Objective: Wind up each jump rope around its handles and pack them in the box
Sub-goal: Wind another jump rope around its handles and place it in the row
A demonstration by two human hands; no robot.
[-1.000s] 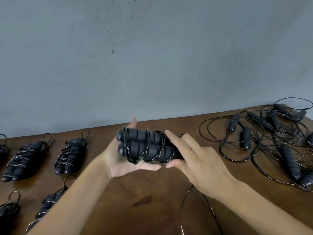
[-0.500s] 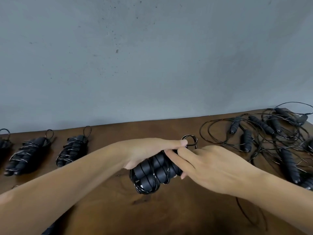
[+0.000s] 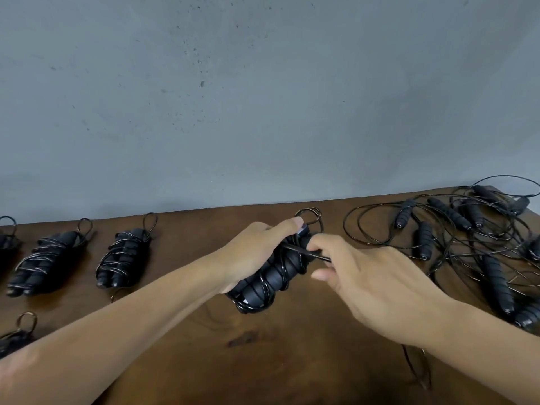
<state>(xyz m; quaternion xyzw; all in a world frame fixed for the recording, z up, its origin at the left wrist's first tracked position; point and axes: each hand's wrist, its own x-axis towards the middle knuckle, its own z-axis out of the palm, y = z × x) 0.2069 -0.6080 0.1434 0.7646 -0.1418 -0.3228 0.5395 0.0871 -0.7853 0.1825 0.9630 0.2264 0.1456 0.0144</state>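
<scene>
From the head camera I see my left hand (image 3: 254, 252) wrapped tight around the black jump rope bundle (image 3: 268, 282), held mid-table. My right hand (image 3: 377, 285) pinches its thin cord. The brown wooden table (image 3: 204, 361) meets a grey wall (image 3: 263, 97). Wound bundles (image 3: 122, 258) lie left; loose tangled ropes (image 3: 455, 229) lie far right.

A black jump rope (image 3: 270, 276), cable coiled round its paired handles w/ a small loop sticking out the far end, is tilting at centre, wound bundles (image 3: 122, 257) are lying in rows at left, & loose ropes (image 3: 455, 229) are sprawling tangled far right.
</scene>
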